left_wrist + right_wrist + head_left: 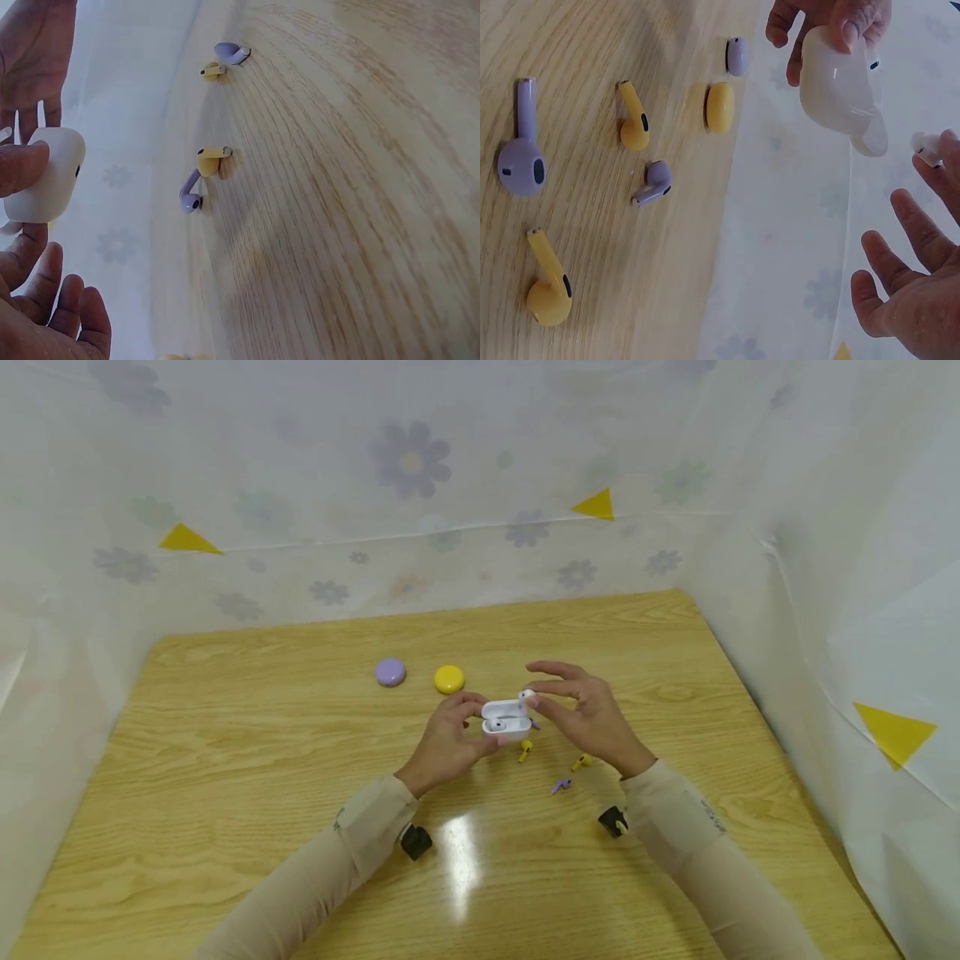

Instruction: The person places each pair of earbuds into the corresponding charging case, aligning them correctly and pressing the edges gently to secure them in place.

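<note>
Head view: over the counter, the left hand and, at its three o'clock, the right hand; one grips the open case, the other pinches a white bud at the case's one o'clock. I'd want the case steady, the pinch light.

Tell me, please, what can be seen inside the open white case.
In the head view, one white earbud sits in the left side of the white case. What lies beneath it cannot be seen, covered by the earbud itself.
</note>
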### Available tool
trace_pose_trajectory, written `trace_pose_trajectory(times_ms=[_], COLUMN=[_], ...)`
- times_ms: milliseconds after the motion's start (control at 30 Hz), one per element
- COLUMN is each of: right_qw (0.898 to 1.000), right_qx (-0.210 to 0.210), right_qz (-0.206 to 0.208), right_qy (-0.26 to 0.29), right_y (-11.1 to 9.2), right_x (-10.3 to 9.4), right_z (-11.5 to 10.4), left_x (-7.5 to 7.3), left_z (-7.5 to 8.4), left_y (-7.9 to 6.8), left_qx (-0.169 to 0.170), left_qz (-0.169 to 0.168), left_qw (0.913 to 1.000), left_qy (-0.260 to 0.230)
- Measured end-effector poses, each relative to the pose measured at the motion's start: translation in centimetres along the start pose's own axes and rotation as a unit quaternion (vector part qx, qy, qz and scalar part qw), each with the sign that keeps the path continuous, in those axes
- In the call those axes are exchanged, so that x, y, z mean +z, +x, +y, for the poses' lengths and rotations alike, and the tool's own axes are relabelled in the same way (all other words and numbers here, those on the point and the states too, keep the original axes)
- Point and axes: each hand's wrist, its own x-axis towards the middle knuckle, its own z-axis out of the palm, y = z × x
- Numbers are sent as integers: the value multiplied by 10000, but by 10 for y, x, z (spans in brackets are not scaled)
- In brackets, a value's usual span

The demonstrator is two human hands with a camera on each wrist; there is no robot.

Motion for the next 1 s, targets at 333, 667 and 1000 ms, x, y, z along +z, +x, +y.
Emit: trace_pose_trajectory(times_ms=[333,667,1000], right_qw=[9992,9985,9982], right_qx=[-104,-89,-185], right_qz=[-365,-519,-530], right_qy=[138,155,188], right_y=[-1,-4,-5], right_x=[11,14,14], right_z=[-2,-3,-2], left_x=[-2,-3,-3], left_z=[1,2,1], left_y=[-1,-1,-1], left_qx=[57,-15,40], left_qz=[-47,-82,-74], left_qw=[10000,10000,10000], left_qy=[4,-3,-4])
